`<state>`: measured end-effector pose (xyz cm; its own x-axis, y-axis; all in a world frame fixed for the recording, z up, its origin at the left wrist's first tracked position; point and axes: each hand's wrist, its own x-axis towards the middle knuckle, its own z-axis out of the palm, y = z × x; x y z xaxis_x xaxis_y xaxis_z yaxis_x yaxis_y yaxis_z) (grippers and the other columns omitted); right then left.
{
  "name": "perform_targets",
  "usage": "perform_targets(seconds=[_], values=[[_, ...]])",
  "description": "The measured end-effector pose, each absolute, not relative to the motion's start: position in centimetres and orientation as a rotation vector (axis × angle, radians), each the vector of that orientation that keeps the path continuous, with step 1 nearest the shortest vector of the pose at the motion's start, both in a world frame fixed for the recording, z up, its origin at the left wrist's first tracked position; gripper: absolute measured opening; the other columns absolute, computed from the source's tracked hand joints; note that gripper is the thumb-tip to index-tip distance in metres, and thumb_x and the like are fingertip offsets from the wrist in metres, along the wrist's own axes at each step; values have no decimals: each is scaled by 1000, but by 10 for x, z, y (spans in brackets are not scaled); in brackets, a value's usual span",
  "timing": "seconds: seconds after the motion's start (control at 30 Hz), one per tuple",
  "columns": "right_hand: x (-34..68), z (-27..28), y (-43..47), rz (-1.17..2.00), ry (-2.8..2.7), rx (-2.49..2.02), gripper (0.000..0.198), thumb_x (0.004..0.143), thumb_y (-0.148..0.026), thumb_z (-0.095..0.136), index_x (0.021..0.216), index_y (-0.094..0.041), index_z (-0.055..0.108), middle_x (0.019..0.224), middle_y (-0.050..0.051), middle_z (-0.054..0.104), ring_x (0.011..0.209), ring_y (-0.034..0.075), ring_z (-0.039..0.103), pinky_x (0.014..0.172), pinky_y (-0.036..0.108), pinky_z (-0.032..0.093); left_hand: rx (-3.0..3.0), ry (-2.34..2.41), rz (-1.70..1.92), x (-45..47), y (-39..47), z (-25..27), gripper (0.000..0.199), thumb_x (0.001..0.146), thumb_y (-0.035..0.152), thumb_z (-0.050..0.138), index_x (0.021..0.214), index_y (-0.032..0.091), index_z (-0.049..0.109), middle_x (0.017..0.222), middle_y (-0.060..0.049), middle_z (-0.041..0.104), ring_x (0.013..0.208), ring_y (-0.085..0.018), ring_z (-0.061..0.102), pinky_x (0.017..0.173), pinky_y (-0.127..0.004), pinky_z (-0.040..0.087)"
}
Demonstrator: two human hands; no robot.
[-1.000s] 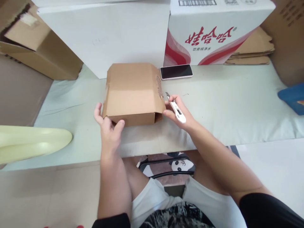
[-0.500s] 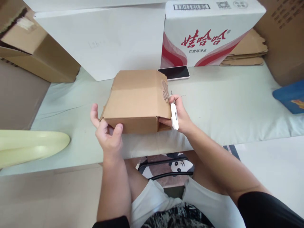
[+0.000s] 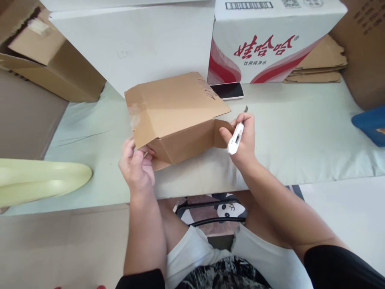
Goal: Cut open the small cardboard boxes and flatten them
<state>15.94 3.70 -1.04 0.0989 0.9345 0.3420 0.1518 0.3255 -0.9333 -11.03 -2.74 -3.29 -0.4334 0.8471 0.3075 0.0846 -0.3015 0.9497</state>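
Observation:
A brown cardboard box [image 3: 177, 108] lies on the cloth-covered surface, its front side and side flaps spread apart under the raised top panel. Torn patches mark the top panel's right edge, and clear tape clings to its left. At the front left corner, my left hand [image 3: 138, 166] grips the box, with some fingers tucked under the top panel. My right hand [image 3: 245, 138] is closed around a white utility knife [image 3: 236, 138], whose blade points away from me. The thumb of that hand touches the box's right flap.
A phone [image 3: 227, 90] lies behind the box, before a white and red carton [image 3: 258, 52]. A large white box [image 3: 135, 48] stands at the back. Flattened cardboard [image 3: 319, 64] is at back right, a blue object [image 3: 369, 124] at right, a pale green object [image 3: 45, 178] at left.
The box has turned so its right side swings away, and its front flaps have spread open. My right hand has shifted right with the utility knife. My left fingers have moved under the top panel.

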Motion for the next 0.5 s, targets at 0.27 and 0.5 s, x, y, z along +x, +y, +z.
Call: perform_targets(seconds=[0.27,0.5], values=[[173,-12,55,1055,-1058,-1099,36,85,-52,59,97,-29,35,75,-6,51,66,15,55,61,28,42,947,1224,1787,-90,-36,-2,38,73,59,68,70,21,67,47,0,52,31,-12,41,27,-25,25],[179,-6,57,1098,-1160,-1176,44,72,-43,78,88,-27,40,69,-8,37,57,10,35,52,24,25,1000,1453,1801,-95,-34,-7,19,70,33,77,67,17,68,54,2,60,44,-8,52,38,-19,38]])
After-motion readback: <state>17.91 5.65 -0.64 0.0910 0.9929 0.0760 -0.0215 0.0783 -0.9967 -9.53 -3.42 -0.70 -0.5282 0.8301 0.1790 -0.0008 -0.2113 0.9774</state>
